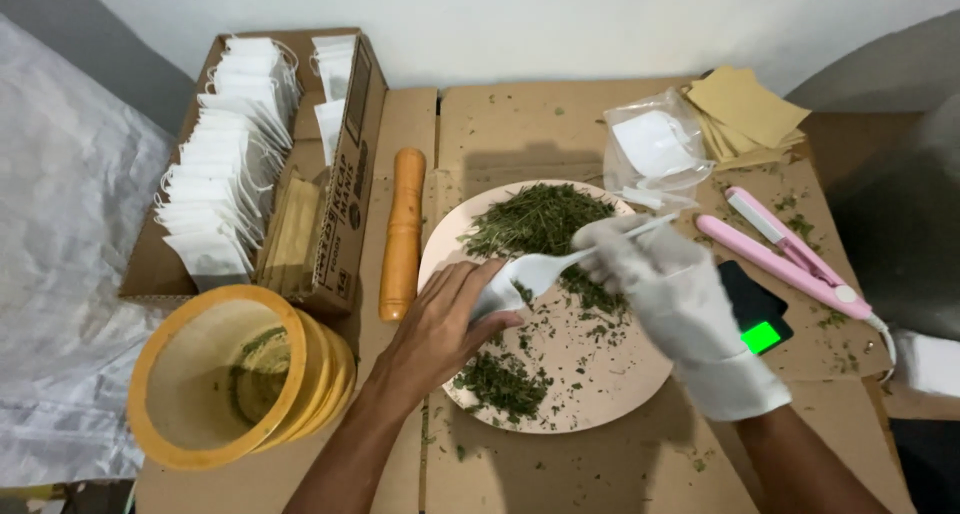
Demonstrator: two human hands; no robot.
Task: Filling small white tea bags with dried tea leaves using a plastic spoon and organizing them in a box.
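Observation:
My bare left hand [440, 319] pinches a small white filter bag [492, 296] over a pale round plate [640, 374]. In a white glove, my right hand [665, 284] holds a white plastic spoon [548, 269], its bowl at the bag's mouth. Dried green herb [535, 219] is heaped at the plate's far side, and a smaller pile [500, 382] lies near its front edge. Loose flakes are scattered between them.
A cardboard box [345, 184] of white filter bags [225, 174] stands at the left. A wooden pestle [403, 234] lies beside it, a yellow mortar [235, 374] in front. At right are a pink heat sealer [785, 259], a small scale with a green screen [760, 314], a plastic bag [655, 149] and brown envelopes [745, 114].

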